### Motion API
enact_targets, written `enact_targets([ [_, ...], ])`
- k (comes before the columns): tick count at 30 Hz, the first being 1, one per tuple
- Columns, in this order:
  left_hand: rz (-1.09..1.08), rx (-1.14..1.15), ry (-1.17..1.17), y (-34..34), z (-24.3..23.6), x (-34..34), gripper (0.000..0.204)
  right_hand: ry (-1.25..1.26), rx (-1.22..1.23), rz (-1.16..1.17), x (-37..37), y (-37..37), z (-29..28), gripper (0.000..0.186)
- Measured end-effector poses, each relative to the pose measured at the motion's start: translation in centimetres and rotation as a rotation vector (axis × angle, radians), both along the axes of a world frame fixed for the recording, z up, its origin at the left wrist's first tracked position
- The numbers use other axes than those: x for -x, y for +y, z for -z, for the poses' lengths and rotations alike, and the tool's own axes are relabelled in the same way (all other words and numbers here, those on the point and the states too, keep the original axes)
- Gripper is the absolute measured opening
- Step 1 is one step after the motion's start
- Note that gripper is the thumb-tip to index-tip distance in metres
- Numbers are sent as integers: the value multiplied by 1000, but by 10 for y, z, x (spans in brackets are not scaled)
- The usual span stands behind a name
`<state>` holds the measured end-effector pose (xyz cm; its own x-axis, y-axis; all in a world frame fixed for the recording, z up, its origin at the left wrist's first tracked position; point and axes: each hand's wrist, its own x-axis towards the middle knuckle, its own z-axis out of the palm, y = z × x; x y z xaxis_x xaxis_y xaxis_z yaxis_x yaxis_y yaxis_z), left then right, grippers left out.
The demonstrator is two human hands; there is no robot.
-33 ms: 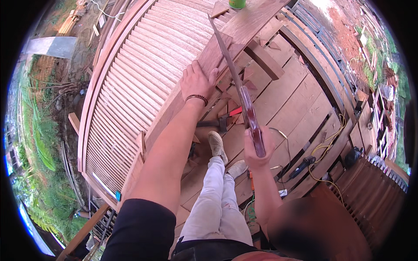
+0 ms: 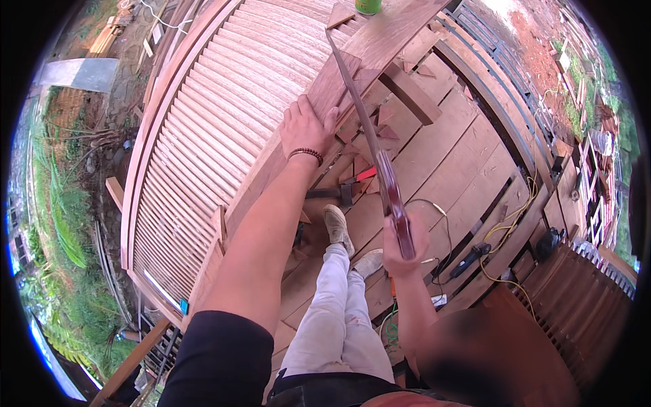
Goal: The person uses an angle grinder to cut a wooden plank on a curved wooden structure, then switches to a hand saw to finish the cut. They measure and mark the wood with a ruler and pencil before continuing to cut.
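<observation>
Brown wood makes up the flat board (image 2: 331,85) forward-left of the right grip (image 2: 417,243), which is clamped on a long, glossy brown-handled handsaw (image 2: 389,184), and the board's long axis runs forward-right from beneath the nearer left hand (image 2: 307,127), thumb spread from fingers.

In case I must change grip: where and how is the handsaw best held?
I'd take the handsaw by its brown handle from the body side, as the right hand does: that thick end points back toward the person, while the long, narrow blade slants away past the left hand.
</observation>
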<state>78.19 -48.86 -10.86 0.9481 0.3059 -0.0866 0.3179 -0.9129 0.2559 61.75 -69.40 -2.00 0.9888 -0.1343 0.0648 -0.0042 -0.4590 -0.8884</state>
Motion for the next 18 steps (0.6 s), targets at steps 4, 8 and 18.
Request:
enact_targets([
  [4, 11, -9, -47, -5, 1, -7, 83, -27, -42, 14, 34, -16, 4, 11],
  [8, 21, 8, -31, -8, 3, -15, 83, 19, -202, 26, -76, 23, 39, 7],
  [18, 16, 4, 18, 1, 2, -2, 83, -107, -37, -10, -10, 5, 36, 11],
])
